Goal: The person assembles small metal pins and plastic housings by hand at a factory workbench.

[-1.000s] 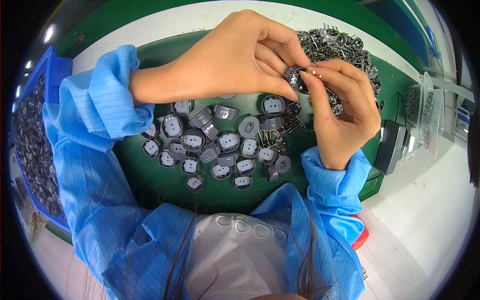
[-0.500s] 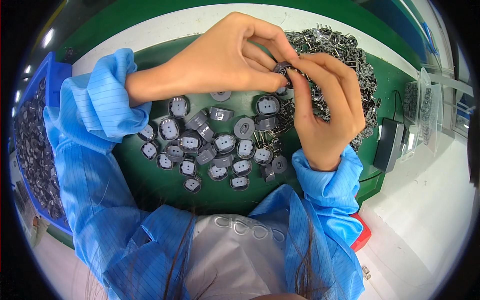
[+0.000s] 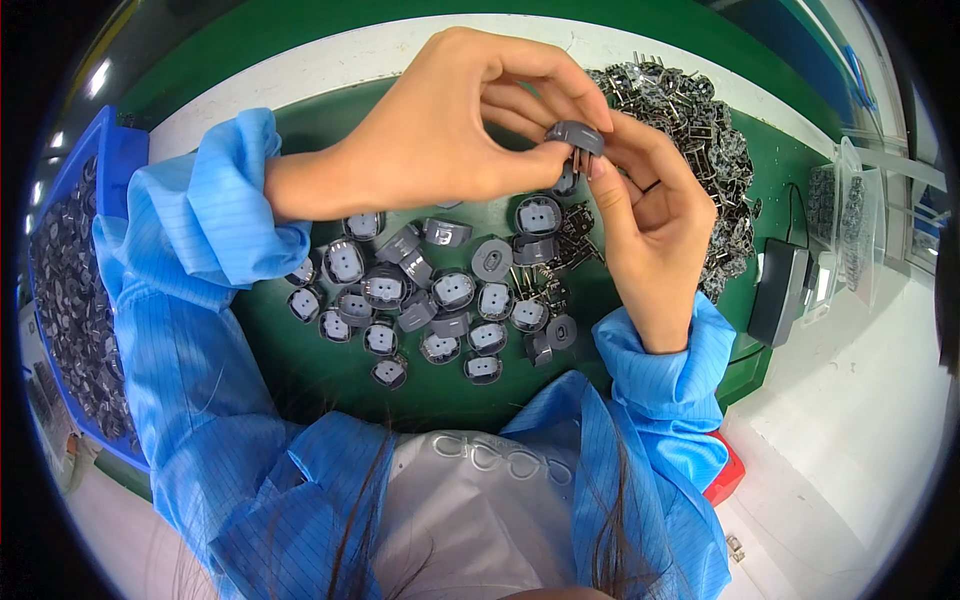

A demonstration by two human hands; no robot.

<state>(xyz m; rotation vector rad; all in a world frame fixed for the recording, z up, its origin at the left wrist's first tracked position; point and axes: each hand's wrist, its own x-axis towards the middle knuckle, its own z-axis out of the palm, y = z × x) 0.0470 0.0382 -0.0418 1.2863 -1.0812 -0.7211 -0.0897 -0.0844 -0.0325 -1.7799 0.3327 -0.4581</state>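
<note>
Above the far part of the green work mat (image 3: 300, 375), a round dark grey plastic housing (image 3: 574, 137) with metal prongs (image 3: 582, 162) beneath it is between my hands. My left hand (image 3: 455, 125) pinches the housing between thumb and fingers. The thumb of my right hand (image 3: 655, 220) presses at the prongs, its fingers curled behind and partly hidden. Nearer to me lie several similar housings, some showing light grey inserts (image 3: 453, 289), others on their side or with the closed face (image 3: 491, 260) up. Small metal-pronged parts (image 3: 540, 286) lie among them.
A large heap of metal-pronged parts (image 3: 720, 150) covers the mat's far right. On the left stands a blue bin (image 3: 127, 138) full of dark parts. At the right are a black box (image 3: 780, 290) with a cable, a clear plastic container (image 3: 855, 225) and a red object (image 3: 725, 468).
The housing has been turned so its grey shell faces up and the prongs point down. My right hand has shifted slightly nearer to me, its fingers less closed over the piece.
</note>
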